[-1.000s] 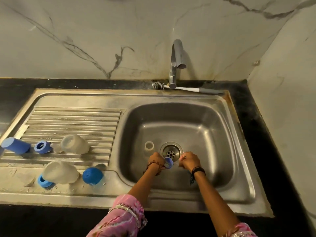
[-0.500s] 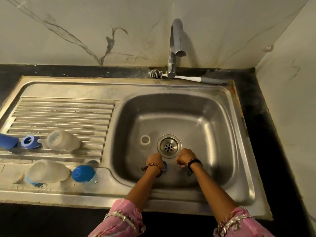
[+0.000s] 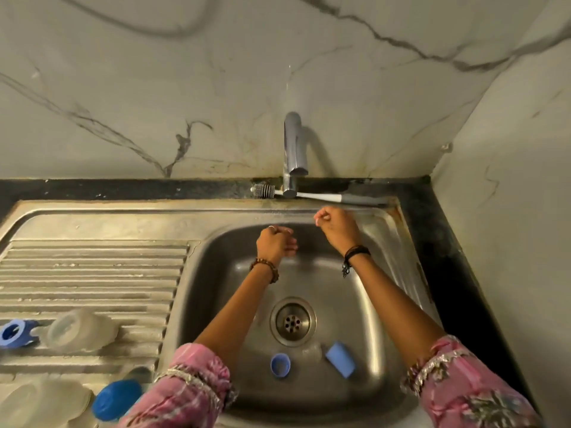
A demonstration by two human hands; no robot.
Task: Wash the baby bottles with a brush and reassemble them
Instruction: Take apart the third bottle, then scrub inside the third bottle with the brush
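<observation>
Lying along the ledge behind the basin at 12 o'clock: bottle brush (image 3: 312, 194), bristles left. In the basin at 6 o'clock: blue ring (image 3: 280, 365), blue cap (image 3: 340, 359). On the drainboard at 8 o'clock: clear bottles (image 3: 78, 330) on their sides.
</observation>
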